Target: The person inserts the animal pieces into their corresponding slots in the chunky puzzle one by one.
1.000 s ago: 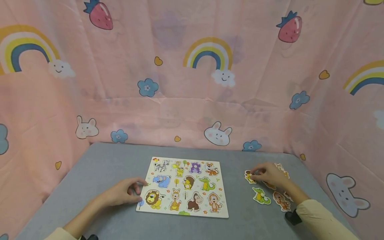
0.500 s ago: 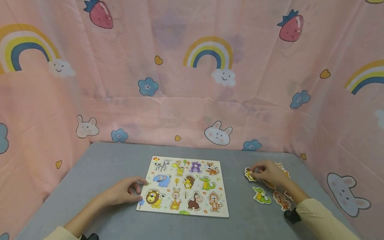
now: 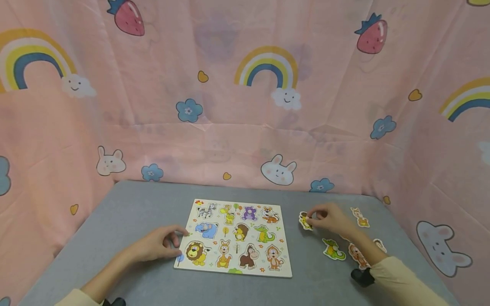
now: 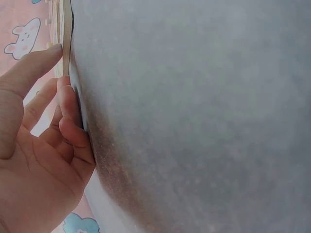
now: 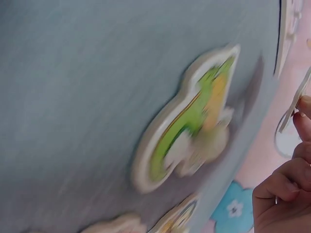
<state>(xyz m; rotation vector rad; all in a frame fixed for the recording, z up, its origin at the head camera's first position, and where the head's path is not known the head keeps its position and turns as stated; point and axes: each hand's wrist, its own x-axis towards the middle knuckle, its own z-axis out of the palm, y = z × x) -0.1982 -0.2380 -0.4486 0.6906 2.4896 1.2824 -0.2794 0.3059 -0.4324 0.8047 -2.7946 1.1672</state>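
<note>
An animal puzzle board [image 3: 233,238] lies flat on the grey table [image 3: 126,216]. My left hand [image 3: 158,244] rests at the board's left edge, with fingertips [image 4: 63,87] touching the edge of the board [image 4: 66,29]. My right hand [image 3: 325,219] pinches a small yellow and brown animal piece [image 3: 305,221] and holds it just above the table, right of the board. In the right wrist view that thin piece [image 5: 295,99] shows edge-on by my fingers [image 5: 286,189], above a green crocodile piece [image 5: 189,126].
Loose animal pieces lie right of the board: a green crocodile [image 3: 334,249], an orange-brown one [image 3: 357,256], a pale one [image 3: 360,217] and another [image 3: 380,245] by my sleeve. Pink patterned cloth [image 3: 245,106] walls the table at the back and both sides.
My right hand has lifted the small yellow and brown piece and carried it left toward the board. That uncovered pieces lying behind it. My left hand has stayed put.
</note>
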